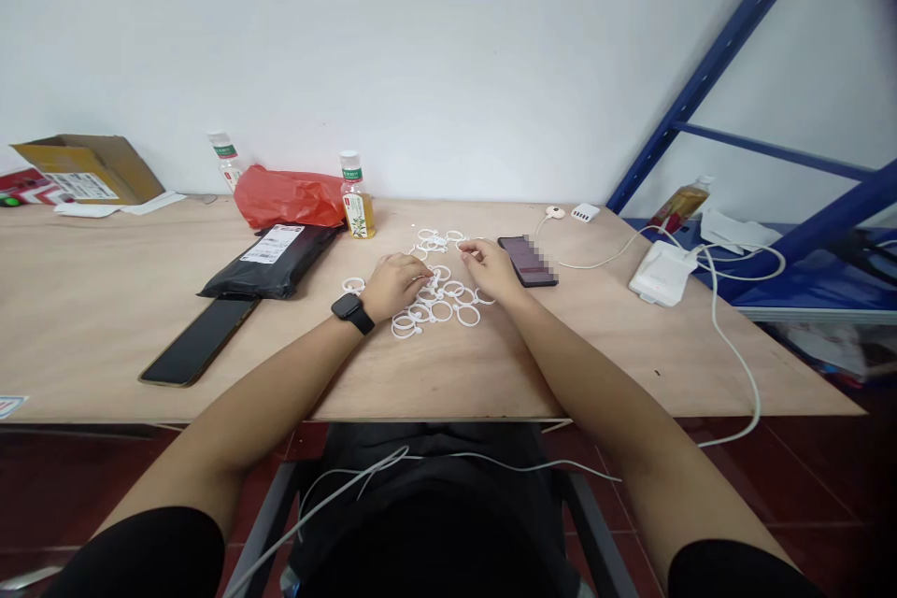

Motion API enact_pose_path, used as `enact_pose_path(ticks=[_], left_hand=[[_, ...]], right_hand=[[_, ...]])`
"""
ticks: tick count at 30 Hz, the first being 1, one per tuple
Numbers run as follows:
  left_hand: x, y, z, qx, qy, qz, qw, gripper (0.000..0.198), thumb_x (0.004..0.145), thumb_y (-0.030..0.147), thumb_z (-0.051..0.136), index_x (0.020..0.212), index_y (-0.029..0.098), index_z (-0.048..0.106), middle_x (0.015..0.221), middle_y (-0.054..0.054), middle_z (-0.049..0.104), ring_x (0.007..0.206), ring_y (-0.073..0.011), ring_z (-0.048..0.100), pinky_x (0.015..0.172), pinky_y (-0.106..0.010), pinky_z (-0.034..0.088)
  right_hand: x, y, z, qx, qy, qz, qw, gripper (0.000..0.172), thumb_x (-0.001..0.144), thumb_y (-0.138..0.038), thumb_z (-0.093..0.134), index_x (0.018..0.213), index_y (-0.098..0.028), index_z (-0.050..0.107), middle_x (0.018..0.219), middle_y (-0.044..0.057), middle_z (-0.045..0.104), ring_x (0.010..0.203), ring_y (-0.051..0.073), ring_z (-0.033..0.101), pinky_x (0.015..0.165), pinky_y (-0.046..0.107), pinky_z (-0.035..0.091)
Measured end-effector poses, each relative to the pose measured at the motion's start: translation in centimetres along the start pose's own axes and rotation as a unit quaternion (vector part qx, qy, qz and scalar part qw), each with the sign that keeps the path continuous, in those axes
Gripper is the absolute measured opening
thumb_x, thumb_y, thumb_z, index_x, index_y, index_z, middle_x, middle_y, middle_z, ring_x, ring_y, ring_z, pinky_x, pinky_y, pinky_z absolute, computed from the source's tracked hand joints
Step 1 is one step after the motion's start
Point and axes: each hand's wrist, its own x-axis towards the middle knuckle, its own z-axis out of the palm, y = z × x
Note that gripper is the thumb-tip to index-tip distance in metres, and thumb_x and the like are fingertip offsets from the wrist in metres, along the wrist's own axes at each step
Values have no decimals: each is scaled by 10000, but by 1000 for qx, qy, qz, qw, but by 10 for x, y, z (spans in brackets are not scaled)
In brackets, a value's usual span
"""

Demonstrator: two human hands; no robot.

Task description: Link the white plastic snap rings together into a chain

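Several white plastic rings (pixel 443 304) lie scattered in a loose pile on the wooden table (pixel 105 318), with a smaller cluster of white rings (pixel 438 240) farther back. My left hand (pixel 396 282), with a black watch on its wrist, rests on the pile with fingers curled, pinching a ring at its fingertips. My right hand (pixel 492 268) sits just right of the pile, fingers bent together in a pinch on a ring near its thumb.
A dark phone (pixel 529 260) lies right of my right hand; another phone (pixel 198 342) and a black parcel (pixel 273 260) lie to the left. A red bag (pixel 289 195), two bottles (pixel 356 196), a cardboard box (pixel 88 166) and a white charger with cables (pixel 662 273) stand around. Blue shelving (pixel 735 37) rises at right.
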Motion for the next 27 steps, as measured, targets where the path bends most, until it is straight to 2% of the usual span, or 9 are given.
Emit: enact_pose_path(ticks=[4,9,12,15,19,24,27], left_hand=[[-1,0,1,-7,2,-10,1000,196,940,321,556,964,212,717,1002,-62,731,944,-213,650,900,-391,455],[-2,-1,1,-13,9,-20,1000,185,929,328,571,962,217,715,1002,-58,730,955,-214,649,912,-400,458],[-2,-1,1,-14,7,-17,1000,173,923,323,581,953,218,715,988,-57,730,944,-208,652,907,-396,463],[-2,-2,0,-15,7,-12,1000,180,923,329,578,946,219,718,983,-62,731,947,-210,655,905,-396,469],[-2,-3,0,-16,13,-10,1000,184,917,330,581,954,218,721,984,-64,730,942,-210,656,903,-397,474],[-2,-2,0,-19,14,-9,1000,184,913,336,587,955,216,720,985,-63,729,943,-212,653,901,-400,476],[-1,-2,0,-18,17,-7,1000,194,912,347,587,961,215,719,988,-71,725,944,-215,651,900,-405,477]], right_hand=[[11,11,-3,-154,-53,35,986,368,912,-188,454,1249,-164,598,1297,134,600,1173,245,568,1001,374,436],[21,19,-12,-328,-132,87,931,433,942,-183,362,1347,-176,516,1318,204,541,1079,309,626,886,422,487],[28,23,-13,-377,-175,94,905,473,921,-155,367,1380,-176,481,1299,220,540,1054,321,640,855,432,495],[30,23,-11,-398,-213,108,886,452,915,-154,386,1349,-157,512,1277,233,552,1071,323,633,852,420,496],[22,14,-8,-384,-206,77,897,378,915,-166,424,1255,-163,590,1250,218,566,1075,301,626,854,386,490],[11,-2,-5,-336,-138,42,931,312,955,-209,389,1118,-174,652,1143,178,617,1009,281,634,832,364,480],[8,-8,-4,-298,-111,10,948,305,968,-235,385,1138,-215,638,1176,143,607,1013,271,629,844,366,476]])
